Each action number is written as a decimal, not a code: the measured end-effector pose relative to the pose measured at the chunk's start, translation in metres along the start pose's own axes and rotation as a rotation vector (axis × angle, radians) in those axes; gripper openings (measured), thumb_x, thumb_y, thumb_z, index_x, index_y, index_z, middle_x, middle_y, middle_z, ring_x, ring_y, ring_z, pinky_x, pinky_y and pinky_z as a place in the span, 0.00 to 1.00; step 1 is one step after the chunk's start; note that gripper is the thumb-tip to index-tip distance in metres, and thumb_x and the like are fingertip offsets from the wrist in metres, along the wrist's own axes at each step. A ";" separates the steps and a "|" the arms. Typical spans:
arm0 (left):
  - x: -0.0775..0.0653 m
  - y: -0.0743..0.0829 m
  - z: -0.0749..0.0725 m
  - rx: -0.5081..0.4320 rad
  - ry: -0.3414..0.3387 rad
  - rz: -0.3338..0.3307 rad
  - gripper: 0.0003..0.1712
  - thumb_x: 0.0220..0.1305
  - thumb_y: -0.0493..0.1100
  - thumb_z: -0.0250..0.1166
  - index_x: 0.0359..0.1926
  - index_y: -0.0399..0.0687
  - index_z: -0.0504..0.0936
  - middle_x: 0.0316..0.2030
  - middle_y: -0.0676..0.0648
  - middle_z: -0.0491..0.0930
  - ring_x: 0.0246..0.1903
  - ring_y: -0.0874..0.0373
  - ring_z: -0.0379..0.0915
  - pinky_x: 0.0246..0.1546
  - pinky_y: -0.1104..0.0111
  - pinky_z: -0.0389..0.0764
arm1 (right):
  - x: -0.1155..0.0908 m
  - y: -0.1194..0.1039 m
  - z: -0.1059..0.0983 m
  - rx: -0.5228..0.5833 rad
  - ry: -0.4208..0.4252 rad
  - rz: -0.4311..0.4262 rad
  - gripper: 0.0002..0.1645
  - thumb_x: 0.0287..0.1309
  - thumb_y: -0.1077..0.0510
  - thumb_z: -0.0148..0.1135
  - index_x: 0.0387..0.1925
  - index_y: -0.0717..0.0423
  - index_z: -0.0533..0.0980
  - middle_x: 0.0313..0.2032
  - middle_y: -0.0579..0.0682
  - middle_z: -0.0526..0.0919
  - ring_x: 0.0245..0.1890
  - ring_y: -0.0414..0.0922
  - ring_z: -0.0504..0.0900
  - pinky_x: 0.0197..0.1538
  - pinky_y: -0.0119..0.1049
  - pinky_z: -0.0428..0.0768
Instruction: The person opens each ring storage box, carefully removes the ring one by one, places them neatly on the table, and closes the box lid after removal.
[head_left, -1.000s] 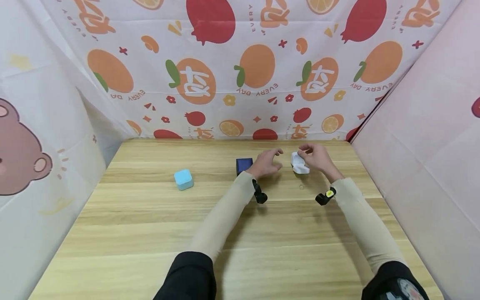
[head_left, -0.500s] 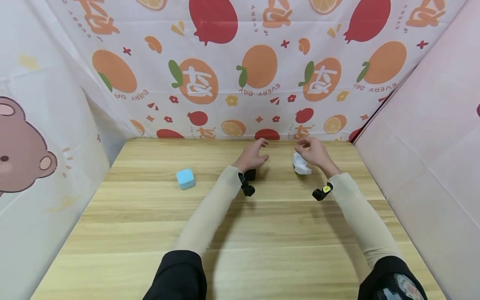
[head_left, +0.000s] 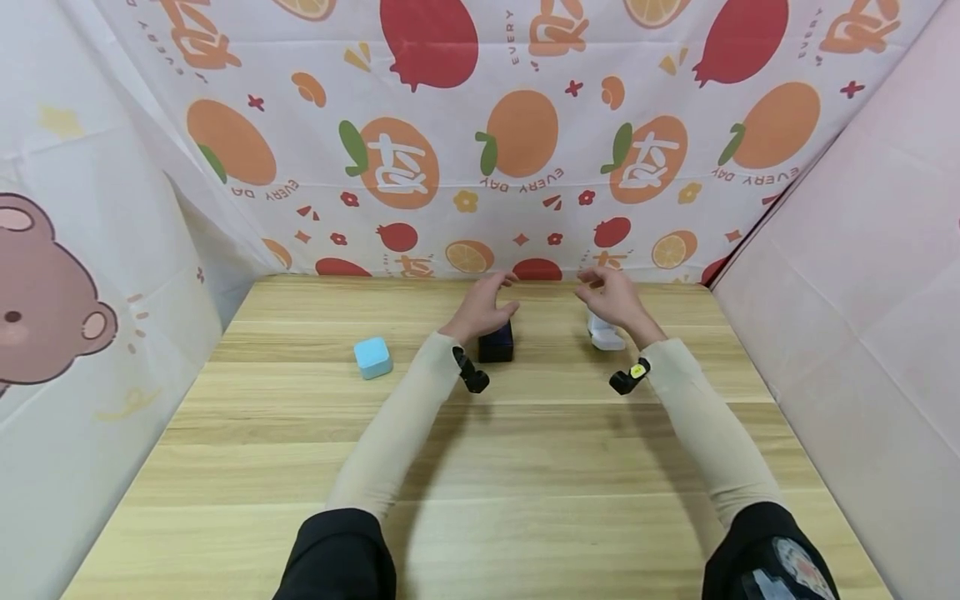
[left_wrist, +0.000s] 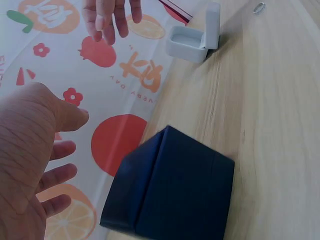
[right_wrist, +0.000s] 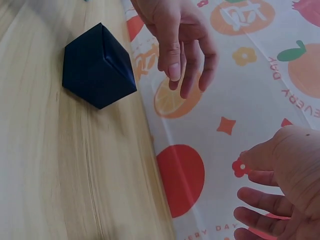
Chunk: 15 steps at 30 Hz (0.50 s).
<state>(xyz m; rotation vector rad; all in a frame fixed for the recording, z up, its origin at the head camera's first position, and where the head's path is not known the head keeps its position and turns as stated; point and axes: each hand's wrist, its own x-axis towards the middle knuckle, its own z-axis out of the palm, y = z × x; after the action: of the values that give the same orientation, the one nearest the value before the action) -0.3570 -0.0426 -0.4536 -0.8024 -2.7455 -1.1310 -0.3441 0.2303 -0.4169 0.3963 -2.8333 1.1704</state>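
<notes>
My left hand (head_left: 482, 308) hovers just behind and left of a closed dark blue box (head_left: 497, 344), fingers relaxed and holding nothing. The left wrist view shows a gap between that hand and the box's lid (left_wrist: 130, 180). Above the white ring box (head_left: 604, 336) is my right hand (head_left: 613, 298), loosely bent and grasping nothing. In the left wrist view the ring box (left_wrist: 187, 44) stands with its lid up, and a small silver ring (left_wrist: 259, 8) lies on the wood near it. My wrist camera seems to cover the ring in the head view.
A light blue box with rounded corners (head_left: 372, 357) sits left on the wooden table (head_left: 480, 467). Behind the table's back edge hangs a fruit-print cloth (head_left: 450, 150). Pale cloth walls (head_left: 847, 275) border the left and right sides.
My left hand has moved left, from right of the dark blue box to its left back side, uncovering the box. The right hand has drifted slightly left and back, away from the white ring box.
</notes>
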 end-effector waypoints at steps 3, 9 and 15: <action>-0.005 -0.003 -0.004 0.007 0.013 -0.001 0.27 0.70 0.42 0.63 0.67 0.45 0.71 0.65 0.39 0.75 0.66 0.42 0.71 0.68 0.49 0.71 | 0.003 -0.004 0.002 0.033 -0.016 -0.016 0.23 0.70 0.56 0.60 0.60 0.64 0.76 0.60 0.66 0.80 0.60 0.61 0.77 0.62 0.56 0.78; -0.013 -0.007 -0.009 0.025 0.034 0.013 0.29 0.70 0.42 0.64 0.69 0.45 0.69 0.65 0.40 0.75 0.66 0.44 0.71 0.67 0.51 0.73 | 0.005 -0.011 0.008 0.026 -0.036 -0.049 0.22 0.69 0.56 0.60 0.59 0.63 0.77 0.59 0.65 0.80 0.60 0.61 0.77 0.62 0.57 0.77; -0.021 -0.011 -0.008 0.054 0.049 0.033 0.29 0.70 0.43 0.63 0.69 0.43 0.68 0.64 0.40 0.76 0.64 0.45 0.73 0.65 0.51 0.74 | 0.006 -0.016 0.015 0.008 -0.064 -0.063 0.22 0.69 0.55 0.61 0.60 0.61 0.77 0.60 0.63 0.80 0.62 0.60 0.77 0.63 0.56 0.77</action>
<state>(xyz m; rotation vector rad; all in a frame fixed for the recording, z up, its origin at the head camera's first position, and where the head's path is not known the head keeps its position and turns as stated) -0.3456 -0.0642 -0.4600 -0.7992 -2.7005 -1.0518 -0.3448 0.2081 -0.4157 0.5284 -2.8474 1.1792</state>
